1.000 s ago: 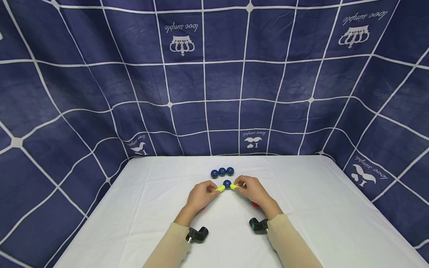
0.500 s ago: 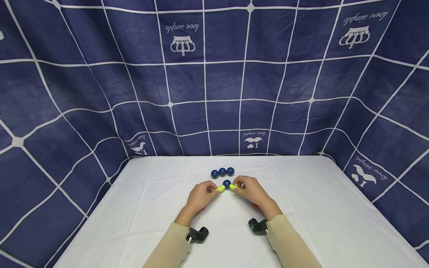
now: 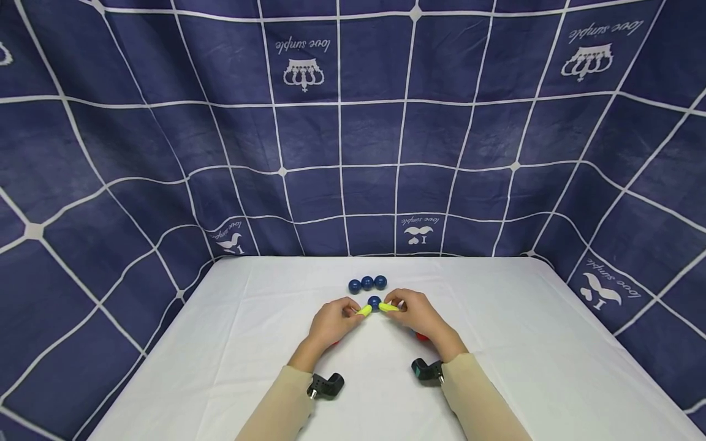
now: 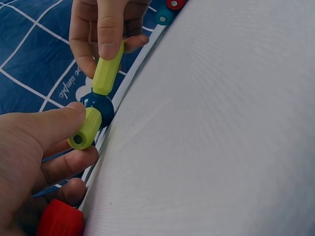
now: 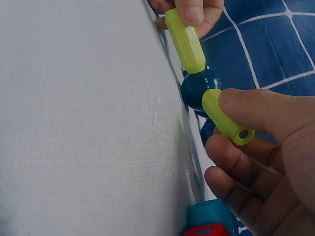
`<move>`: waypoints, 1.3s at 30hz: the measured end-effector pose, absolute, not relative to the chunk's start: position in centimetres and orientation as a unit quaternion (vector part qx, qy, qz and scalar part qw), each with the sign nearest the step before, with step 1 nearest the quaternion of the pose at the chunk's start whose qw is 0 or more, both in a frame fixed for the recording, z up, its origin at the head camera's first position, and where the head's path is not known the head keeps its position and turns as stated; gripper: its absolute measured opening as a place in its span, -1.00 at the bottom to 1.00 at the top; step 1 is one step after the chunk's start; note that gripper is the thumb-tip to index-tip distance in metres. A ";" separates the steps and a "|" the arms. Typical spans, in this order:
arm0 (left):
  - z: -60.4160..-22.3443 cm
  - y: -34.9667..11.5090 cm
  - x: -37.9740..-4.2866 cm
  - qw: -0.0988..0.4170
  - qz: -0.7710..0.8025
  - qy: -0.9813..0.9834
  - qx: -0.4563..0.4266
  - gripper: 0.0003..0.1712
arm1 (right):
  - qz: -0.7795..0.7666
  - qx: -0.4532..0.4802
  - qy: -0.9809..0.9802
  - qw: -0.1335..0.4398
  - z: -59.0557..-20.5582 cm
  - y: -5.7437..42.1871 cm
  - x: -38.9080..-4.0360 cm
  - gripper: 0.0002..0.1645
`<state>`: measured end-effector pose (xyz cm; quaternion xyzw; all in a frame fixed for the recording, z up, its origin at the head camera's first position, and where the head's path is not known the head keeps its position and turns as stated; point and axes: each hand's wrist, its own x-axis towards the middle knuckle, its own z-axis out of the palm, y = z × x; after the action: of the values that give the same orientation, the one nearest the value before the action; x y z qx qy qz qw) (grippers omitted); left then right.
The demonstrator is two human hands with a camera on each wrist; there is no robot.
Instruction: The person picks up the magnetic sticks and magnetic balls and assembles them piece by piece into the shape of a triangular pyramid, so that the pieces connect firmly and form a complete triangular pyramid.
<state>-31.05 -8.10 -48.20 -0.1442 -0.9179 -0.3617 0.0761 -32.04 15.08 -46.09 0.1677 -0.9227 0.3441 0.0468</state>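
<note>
Just below the middle of the head view, a blue ball [image 3: 374, 303] sits between a yellow stick [image 3: 364, 310] on its left and a second yellow stick [image 3: 388, 307] on its right, each touching it with one end. The left hand [image 3: 331, 321] pinches the one stick between thumb and fingers; the right hand [image 3: 416, 311] pinches the other likewise. Whether the ball rests on the white-covered counter [image 3: 375, 398] cannot be told. Slightly higher in the frame, three more blue balls [image 3: 368, 283] lie in a short row. At the lower left of the left wrist view, a red piece [image 4: 61, 219] is just beside the left hand. At the bottom of the right wrist view, a teal piece [image 5: 210, 214] and another red piece [image 5: 209, 230] lie together near the right hand. Blue cloth [image 3: 366, 135] with white lines fills the head view's upper part.
</note>
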 end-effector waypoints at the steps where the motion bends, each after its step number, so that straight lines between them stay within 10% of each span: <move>1: -48.2 -8.1 -31.0 0.074 -0.360 -0.919 -0.144 -0.79 | 0.345 0.168 -0.922 0.047 -46.1 15.1 -32.1 -0.74; 39: -47.9 -8.3 -31.0 0.043 -0.350 -0.915 -0.195 -0.70 | 0.354 0.204 -0.912 0.025 -46.4 14.5 -31.7 -0.75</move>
<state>-30.99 -8.30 -47.89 -0.1946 -0.9154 -0.3499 0.0425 -31.69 14.46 -46.41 0.2036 -0.9124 0.3543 0.0250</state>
